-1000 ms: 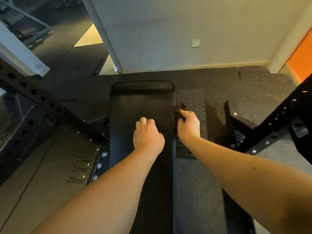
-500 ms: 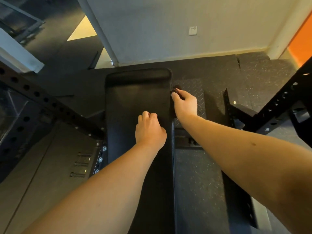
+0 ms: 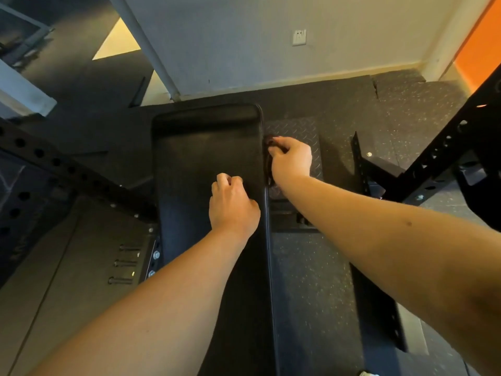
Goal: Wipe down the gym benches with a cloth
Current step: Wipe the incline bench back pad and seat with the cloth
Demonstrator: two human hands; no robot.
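A long black padded bench (image 3: 200, 158) runs away from me down the middle of the view. My right hand (image 3: 292, 160) presses a dark cloth (image 3: 269, 147) against the bench's right side edge, near its far end; most of the cloth is hidden under the fingers. My left hand (image 3: 233, 204) rests knuckles-up on the pad's top, close to the right edge, with the fingers curled under and nothing visible in it.
Black perforated rack beams cross at the left (image 3: 54, 164) and right (image 3: 439, 158). A checker-plate footplate (image 3: 295, 128) lies on the speckled rubber floor right of the bench. A white wall with a socket (image 3: 299, 37) stands beyond. Bolts and pins (image 3: 127, 263) sit at lower left.
My right hand has slid the cloth along the bench's right edge toward the far end. My left hand has stayed on the pad.
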